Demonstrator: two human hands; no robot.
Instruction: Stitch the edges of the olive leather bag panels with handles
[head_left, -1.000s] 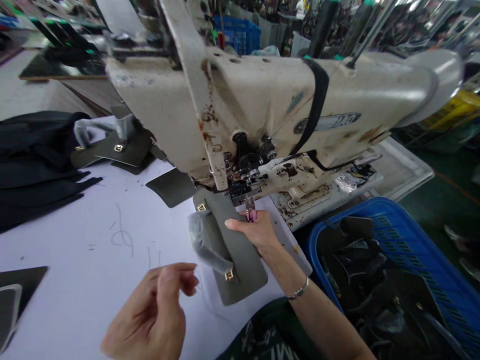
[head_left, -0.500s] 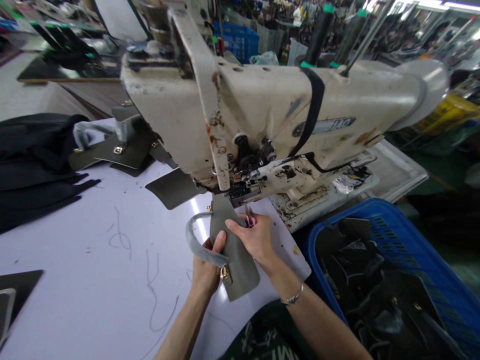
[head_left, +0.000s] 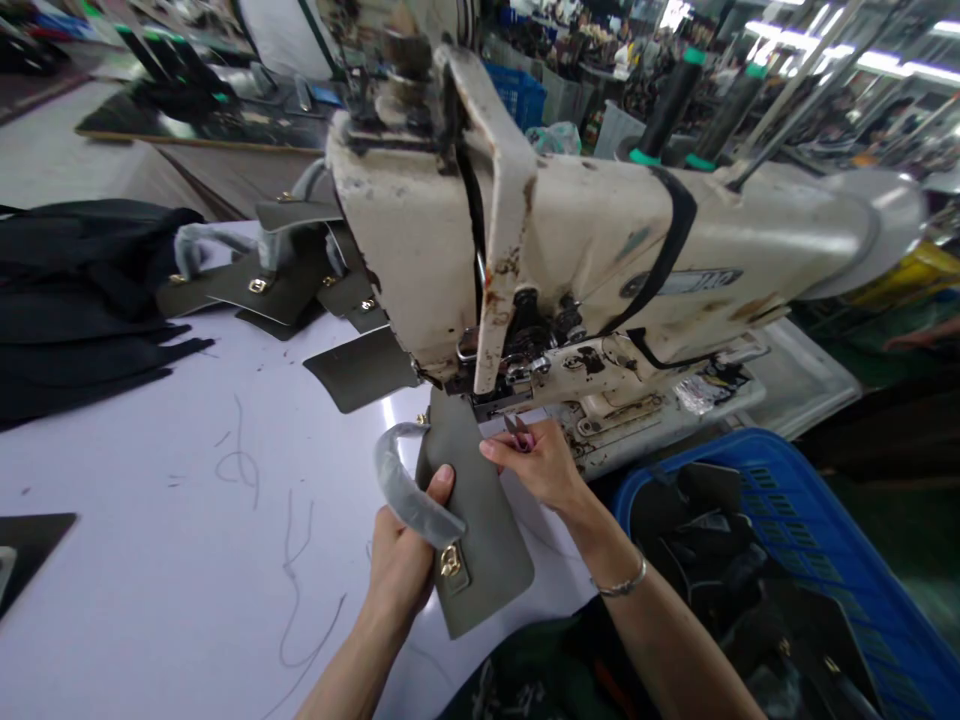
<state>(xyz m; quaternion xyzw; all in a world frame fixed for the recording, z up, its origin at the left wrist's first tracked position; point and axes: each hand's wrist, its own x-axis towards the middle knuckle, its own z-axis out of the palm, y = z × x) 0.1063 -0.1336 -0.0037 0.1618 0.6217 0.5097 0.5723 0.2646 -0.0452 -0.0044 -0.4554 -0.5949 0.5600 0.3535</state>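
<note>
A grey-green bag flap [head_left: 480, 520] with a wrapped handle [head_left: 409, 490] and gold clasps lies under the head of a worn cream sewing machine [head_left: 570, 250]. My left hand [head_left: 405, 555] grips the flap's left edge beside the handle, thumb on top. My right hand [head_left: 540, 465] is closed on small pink-handled thread snips [head_left: 519, 432] at the flap's right edge, just below the needle area.
More grey-green flaps [head_left: 277, 285] and one loose panel [head_left: 360, 368] lie behind on the white table [head_left: 150, 520], with dark fabric [head_left: 67, 310] at far left. A blue basket [head_left: 780, 540] of dark pieces stands at the right. Loose threads trail over the table.
My left hand came from the table's front to grasp the flap's left edge. The view shifted left round the machine. My right hand stayed at the flap with the snips.
</note>
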